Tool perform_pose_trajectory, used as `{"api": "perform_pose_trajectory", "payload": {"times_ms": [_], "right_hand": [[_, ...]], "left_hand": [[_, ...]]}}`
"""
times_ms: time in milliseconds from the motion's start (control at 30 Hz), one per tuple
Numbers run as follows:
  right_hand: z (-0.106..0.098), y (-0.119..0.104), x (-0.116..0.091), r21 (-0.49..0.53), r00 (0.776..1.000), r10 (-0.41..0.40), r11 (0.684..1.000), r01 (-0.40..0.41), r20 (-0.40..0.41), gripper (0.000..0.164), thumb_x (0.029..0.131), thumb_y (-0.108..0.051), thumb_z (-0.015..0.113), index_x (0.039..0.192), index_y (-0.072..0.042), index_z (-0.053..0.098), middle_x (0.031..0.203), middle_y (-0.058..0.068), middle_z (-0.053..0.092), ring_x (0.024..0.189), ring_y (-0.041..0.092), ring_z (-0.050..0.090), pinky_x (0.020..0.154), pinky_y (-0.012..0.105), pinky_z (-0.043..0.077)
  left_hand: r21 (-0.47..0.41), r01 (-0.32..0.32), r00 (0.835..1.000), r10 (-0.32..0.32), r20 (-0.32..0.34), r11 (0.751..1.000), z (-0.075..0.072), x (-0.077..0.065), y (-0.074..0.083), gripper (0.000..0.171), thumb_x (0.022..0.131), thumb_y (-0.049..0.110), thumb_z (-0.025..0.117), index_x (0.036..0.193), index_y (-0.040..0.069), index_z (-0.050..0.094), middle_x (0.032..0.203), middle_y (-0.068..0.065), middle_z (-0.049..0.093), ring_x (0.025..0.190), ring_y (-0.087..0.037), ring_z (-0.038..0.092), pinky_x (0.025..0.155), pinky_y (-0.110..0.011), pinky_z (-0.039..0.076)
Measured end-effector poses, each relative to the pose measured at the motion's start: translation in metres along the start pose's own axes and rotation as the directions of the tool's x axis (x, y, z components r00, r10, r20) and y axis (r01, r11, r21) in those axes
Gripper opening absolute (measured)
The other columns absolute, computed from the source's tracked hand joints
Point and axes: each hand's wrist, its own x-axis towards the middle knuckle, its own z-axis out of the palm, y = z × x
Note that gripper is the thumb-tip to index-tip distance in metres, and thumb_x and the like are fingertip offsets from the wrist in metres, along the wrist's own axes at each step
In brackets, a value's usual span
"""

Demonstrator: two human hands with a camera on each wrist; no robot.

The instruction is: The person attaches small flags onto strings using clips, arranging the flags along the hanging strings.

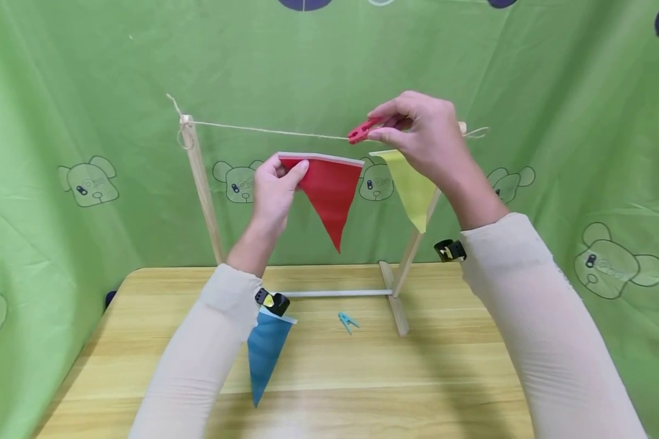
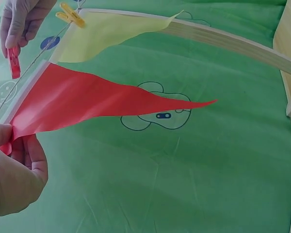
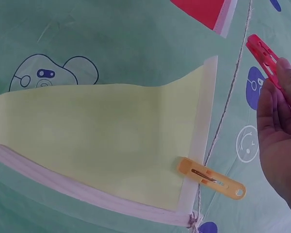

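Note:
My left hand [image 1: 271, 194] pinches a red triangular flag [image 1: 331, 192] by the left end of its white top edge, and the tip hangs down. The flag is just below a string [image 1: 258, 129]. My right hand [image 1: 425, 134] holds a red clothespin [image 1: 360, 131] between thumb and fingers, beside the string and above the flag's right corner. On the right part of the string hangs a yellow triangular flag [image 1: 408, 183], fastened by an orange-yellow clothespin [image 3: 213, 178]. In the head view the right hand hides that clothespin.
The string runs between two wooden posts, left [image 1: 200, 183] and right [image 1: 410, 262], joined low by a white rod [image 1: 340, 293]. On the wooden table [image 1: 362, 390] lie a blue triangular flag [image 1: 269, 350], partly behind the left sleeve, and a blue clothespin [image 1: 348, 322]. A green curtain [image 1: 307, 61] surrounds it.

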Motion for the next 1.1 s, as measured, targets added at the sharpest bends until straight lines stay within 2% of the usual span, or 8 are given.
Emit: {"api": "perform_pose_trajectory", "payload": {"times_ms": [200, 467, 767, 1100], "right_hand": [[0.000, -0.005, 0.007, -0.045, 1.000, 0.000, 0.999, 0.000, 0.006, 0.026, 0.089, -0.023, 0.082, 0.109, -0.006, 0.079, 0.100, 0.003, 0.072, 0.081, 0.009, 0.064, 0.073, 0.013, 0.054], [-0.005, -0.009, 0.017, -0.078, 0.999, -0.001, 0.997, 0.004, 0.034, 0.024, 0.088, -0.021, 0.082, 0.107, -0.007, 0.081, 0.104, 0.007, 0.076, 0.079, 0.006, 0.065, 0.071, 0.010, 0.053], [-0.009, -0.013, 0.024, -0.167, 0.995, 0.001, 0.986, 0.016, 0.101, 0.022, 0.090, -0.025, 0.081, 0.106, -0.010, 0.082, 0.101, 0.005, 0.077, 0.078, 0.008, 0.063, 0.067, 0.011, 0.049], [-0.010, -0.015, 0.028, -0.179, 0.983, 0.062, 0.983, -0.031, 0.175, 0.023, 0.090, -0.027, 0.080, 0.109, -0.013, 0.081, 0.099, 0.001, 0.074, 0.082, 0.010, 0.066, 0.070, 0.016, 0.052]], "left_hand": [[-0.018, 0.004, 1.000, -0.004, -0.009, 1.000, 0.003, 0.001, 0.002, 0.016, 0.095, 0.001, 0.071, 0.112, -0.001, 0.070, 0.096, -0.008, 0.070, 0.084, -0.017, 0.068, 0.075, -0.025, 0.061], [-0.023, -0.008, 1.000, 0.007, -0.026, 1.000, 0.011, 0.003, 0.005, 0.017, 0.095, 0.001, 0.071, 0.112, -0.002, 0.070, 0.096, -0.008, 0.069, 0.085, -0.018, 0.068, 0.078, -0.026, 0.062], [-0.083, -0.022, 0.999, 0.018, -0.050, 0.996, 0.018, 0.005, 0.006, 0.011, 0.095, -0.002, 0.070, 0.106, -0.001, 0.070, 0.092, -0.009, 0.067, 0.078, -0.015, 0.066, 0.070, -0.023, 0.060], [-0.101, -0.025, 0.999, 0.020, -0.044, 0.995, 0.022, 0.006, 0.006, 0.009, 0.096, -0.002, 0.069, 0.105, -0.001, 0.070, 0.091, -0.008, 0.067, 0.077, -0.014, 0.065, 0.069, -0.022, 0.060]]}}
